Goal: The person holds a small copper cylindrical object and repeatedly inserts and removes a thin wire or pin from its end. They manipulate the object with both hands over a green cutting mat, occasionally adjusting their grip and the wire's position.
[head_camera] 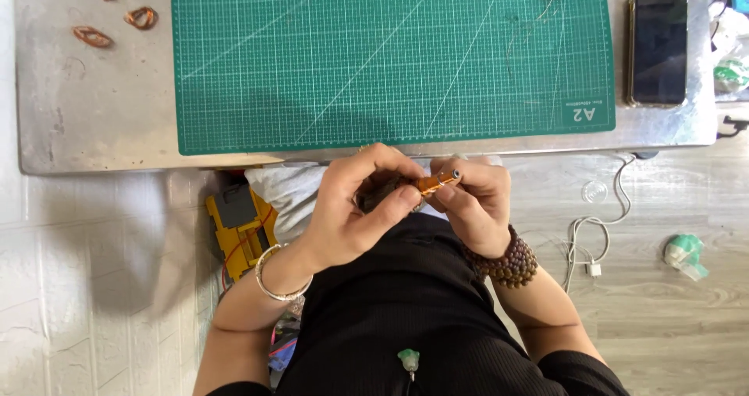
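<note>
Both hands meet just below the near edge of the green cutting mat [390,60], off the tabletop [94,107] and over the lap. The right hand [476,205] pinches a small orange tool [438,181] between thumb and forefinger, its dark tip pointing right. The left hand [355,209] curls around a small dark part [382,189], thumb pressed across its front; most of that part is hidden by the fingers [390,209], so its kind cannot be told. Thin wire seems to run between tool and part, though it is too fine to be sure.

The step in hand looks like close winding or threading work, with tool and part touching or nearly so. Any further move here would call for a steady pinch in both hands and small turns of the wrist rather than reaching.

Three copper wire coils [117,14] lie left of the mat, a dark phone [658,49] right of it. A yellow tool [238,228] sits on the floor below the mat's left corner, and a white cable [593,232] trails below its right corner.
</note>
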